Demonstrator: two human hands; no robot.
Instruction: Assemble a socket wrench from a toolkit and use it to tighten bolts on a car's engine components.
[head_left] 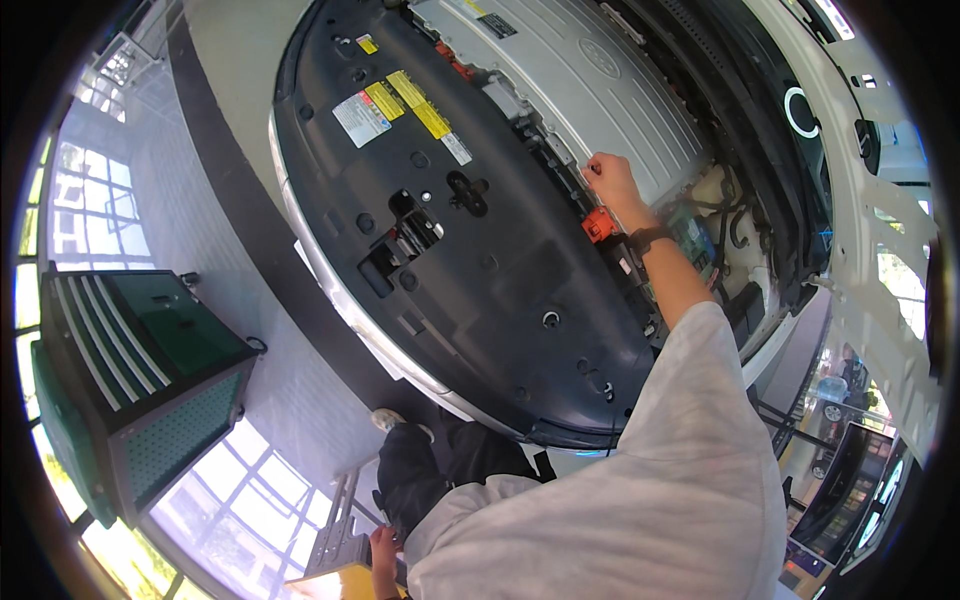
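My right hand (pixel 612 186) reaches over the open engine bay, a dark band on its wrist. Its fingers are pinched together at the near edge of a ribbed silver cover (pixel 610 75); what lies between them is too small to make out. Just below the hand sits an orange connector (pixel 600 225). A black plastic panel (pixel 500 260) with yellow and white labels spans the car's front. Low in the picture my left hand (pixel 383 548) hangs by my side, partly visible, its fingers curled. Whether it holds anything is hidden.
A green and black tool cabinet (pixel 150 370) on wheels stands on the shiny floor at left. A grey and yellow stand (pixel 340 560) is near my left hand. The raised hood (pixel 870 240) is at right. Wiring and a green circuit board (pixel 695 240) lie beside my right forearm.
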